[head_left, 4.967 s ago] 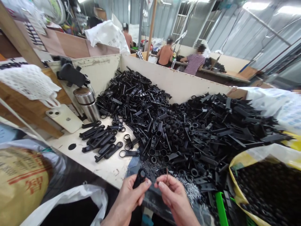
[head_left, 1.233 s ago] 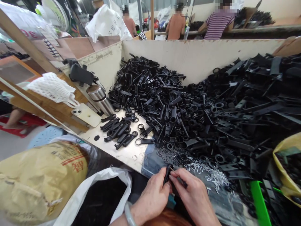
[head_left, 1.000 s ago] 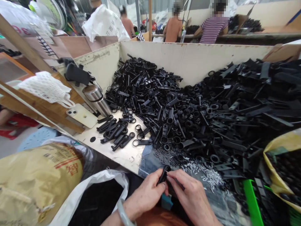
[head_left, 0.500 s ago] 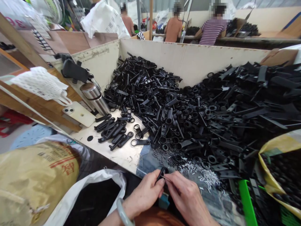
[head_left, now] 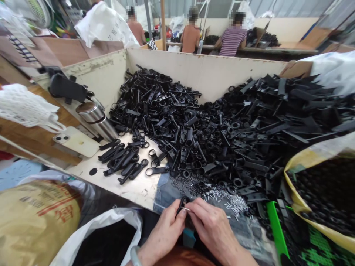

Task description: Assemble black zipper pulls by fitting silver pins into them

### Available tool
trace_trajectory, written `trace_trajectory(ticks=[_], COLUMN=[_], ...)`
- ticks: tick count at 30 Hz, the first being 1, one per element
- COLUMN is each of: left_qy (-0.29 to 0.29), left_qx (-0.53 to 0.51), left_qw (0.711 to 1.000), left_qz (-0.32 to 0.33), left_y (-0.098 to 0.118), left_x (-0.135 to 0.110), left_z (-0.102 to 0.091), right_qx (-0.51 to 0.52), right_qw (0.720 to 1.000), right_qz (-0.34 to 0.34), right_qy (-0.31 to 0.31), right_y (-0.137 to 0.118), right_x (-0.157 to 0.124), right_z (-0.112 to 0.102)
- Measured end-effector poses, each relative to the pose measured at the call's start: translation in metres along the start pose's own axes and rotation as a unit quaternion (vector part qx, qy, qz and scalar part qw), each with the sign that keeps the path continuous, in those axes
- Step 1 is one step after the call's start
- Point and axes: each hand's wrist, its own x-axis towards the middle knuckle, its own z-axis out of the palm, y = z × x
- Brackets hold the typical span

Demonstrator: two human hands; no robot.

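My left hand (head_left: 166, 232) pinches a small black plastic part (head_left: 181, 204) at the table's near edge. My right hand (head_left: 209, 227) meets it from the right, its fingertips closed on a thin pin (head_left: 186, 209) held against that part. Just beyond the hands lies a scatter of small metal pins (head_left: 222, 194) on a denim cloth (head_left: 163, 188). A big heap of black plastic parts (head_left: 210, 129) fills the table behind. A short row of black parts (head_left: 122, 162) lies apart to the left.
A steel flask (head_left: 95, 118) and a white phone (head_left: 74, 140) sit at the left. Sacks (head_left: 36, 218) and a white bag (head_left: 97, 229) stand at the near left, a yellow bag of black parts (head_left: 321, 188) at the right. A green crate edge (head_left: 273, 229) is near. Three people sit at a far bench.
Five seconds ago my hands were apart, the right holding a pin upright. Now they are together with the pin against the black part. The view has shifted slightly.
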Motion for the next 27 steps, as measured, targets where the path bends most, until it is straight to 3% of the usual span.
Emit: trace_trajectory(ticks=[5, 11, 17, 27], left_qy=[0.05, -0.011, 0.012, 0.016], left_qx=[-0.09, -0.145, -0.178, -0.191], left_qw=[0.994, 0.988, 0.982, 0.979], left_qz=[-0.028, -0.043, -0.059, -0.075], left_y=[-0.01, 0.001, 0.006, 0.001], left_x=[0.005, 0.004, 0.002, 0.003], left_z=[0.0, 0.003, 0.006, 0.007], right_qx=[0.019, 0.099, 0.003, -0.03], right_qw=[0.999, 0.99, 0.997, 0.994], right_qz=[0.03, 0.092, 0.059, 0.077], right_qy=[-0.022, -0.038, -0.053, -0.066], right_y=[-0.001, -0.002, 0.002, -0.004], right_x=[0.002, -0.008, -0.03, -0.022], right_z=[-0.006, -0.029, -0.017, -0.01])
